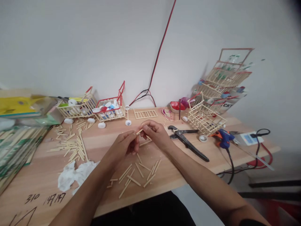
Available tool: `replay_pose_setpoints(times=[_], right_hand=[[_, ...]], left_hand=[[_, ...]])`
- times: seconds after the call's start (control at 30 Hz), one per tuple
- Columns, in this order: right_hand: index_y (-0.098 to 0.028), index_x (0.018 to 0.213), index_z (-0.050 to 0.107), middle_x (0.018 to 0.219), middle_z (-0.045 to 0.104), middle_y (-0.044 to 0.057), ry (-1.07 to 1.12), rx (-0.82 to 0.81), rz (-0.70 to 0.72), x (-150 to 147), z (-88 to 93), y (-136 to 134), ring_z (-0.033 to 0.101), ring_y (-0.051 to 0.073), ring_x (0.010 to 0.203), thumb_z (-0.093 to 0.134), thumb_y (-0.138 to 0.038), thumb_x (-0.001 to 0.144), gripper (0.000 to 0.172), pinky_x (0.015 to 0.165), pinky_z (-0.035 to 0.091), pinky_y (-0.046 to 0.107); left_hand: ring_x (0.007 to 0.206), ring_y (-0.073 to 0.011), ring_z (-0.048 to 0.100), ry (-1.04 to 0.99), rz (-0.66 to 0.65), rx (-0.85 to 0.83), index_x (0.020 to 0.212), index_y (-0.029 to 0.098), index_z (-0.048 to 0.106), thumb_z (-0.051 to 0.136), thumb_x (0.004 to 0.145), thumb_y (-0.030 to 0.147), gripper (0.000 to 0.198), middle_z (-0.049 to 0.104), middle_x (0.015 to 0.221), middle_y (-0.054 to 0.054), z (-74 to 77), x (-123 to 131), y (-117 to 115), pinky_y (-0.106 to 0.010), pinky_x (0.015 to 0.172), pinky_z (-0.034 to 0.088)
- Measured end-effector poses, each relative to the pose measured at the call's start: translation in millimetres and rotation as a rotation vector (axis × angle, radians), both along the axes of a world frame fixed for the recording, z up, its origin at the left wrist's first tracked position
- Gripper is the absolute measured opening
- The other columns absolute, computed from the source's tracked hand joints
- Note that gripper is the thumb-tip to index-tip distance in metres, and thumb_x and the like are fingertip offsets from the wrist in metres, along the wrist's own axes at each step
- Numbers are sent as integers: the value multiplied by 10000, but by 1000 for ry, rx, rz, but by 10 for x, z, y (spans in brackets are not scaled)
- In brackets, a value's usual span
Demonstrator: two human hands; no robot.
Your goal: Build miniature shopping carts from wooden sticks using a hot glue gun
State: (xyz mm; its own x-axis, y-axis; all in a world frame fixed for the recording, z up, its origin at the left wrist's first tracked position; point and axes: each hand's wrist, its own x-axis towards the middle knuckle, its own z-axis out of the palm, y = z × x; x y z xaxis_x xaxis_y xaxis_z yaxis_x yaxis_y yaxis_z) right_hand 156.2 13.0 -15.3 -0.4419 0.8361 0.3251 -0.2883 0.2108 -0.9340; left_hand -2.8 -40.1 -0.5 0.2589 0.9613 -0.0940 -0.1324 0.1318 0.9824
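Stick [139,131]: over the middle of the desk [48,180], pinched in the fingertips of both the left hand [125,142] and right hand [155,132]
Scribbles [55,199]: "310" plus what looks like "147 147", black ink right on the wood, near left
Wall [82,47]: plain pale grey, red-and-black cable [161,42] running down it

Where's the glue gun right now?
In the head view, the blue glue gun is on the right, between a wooden cart and a white box.

Soft, diffuse light greys the wall [105,47]; the two o'clock corner is dark, wide-angle edges stretched, fine detail smeared.
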Motion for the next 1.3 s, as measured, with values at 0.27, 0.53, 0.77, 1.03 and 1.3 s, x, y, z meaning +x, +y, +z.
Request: replay_pose_setpoints(times=[0.27,0.53,0.77,1.03,1.3], right_hand=[[-178,855,683,777,679,34,-31,-7,-124,47,-23,43,544,98,612,625,-441,866,269,535,414,215],[-198,830,716,802,671,22,-151,87,-177,-46,-4,-39,557,102,626,663,-417,828,226,596,441,236],[-179,757,570,603,630,-10,36,-125,-422,118,27,93,492,80,469,608,-462,848,299,450,317,205],[-166,662,523,494,479,-58,-374,-12,98,245,130,5,386,58,442,510,-480,922,407,453,277,196],[-206,1048,700,1145,684,78,-463,139,547,272,215,-32,641,143,992,625,-340,880,228,806,493,266]], left_hand=[[644,-123,540,377,-124,281,834,173,641,651,791,324,157,640,753,-2,41,31,-55,-239,593,390],[529,-116,519,404,243,326,705,173,628,582,853,382,260,610,626,9,10,-18,-3,-244,538,392],[483,-113,512,641,374,377,658,189,639,596,830,305,213,595,531,35,48,-3,-76,-236,513,356],[469,-89,484,143,492,305,722,171,608,579,859,356,232,569,589,28,34,-125,23,-219,448,365],[503,-65,489,-271,559,255,720,169,576,747,726,394,283,582,678,29,140,-222,83,-190,451,361]])
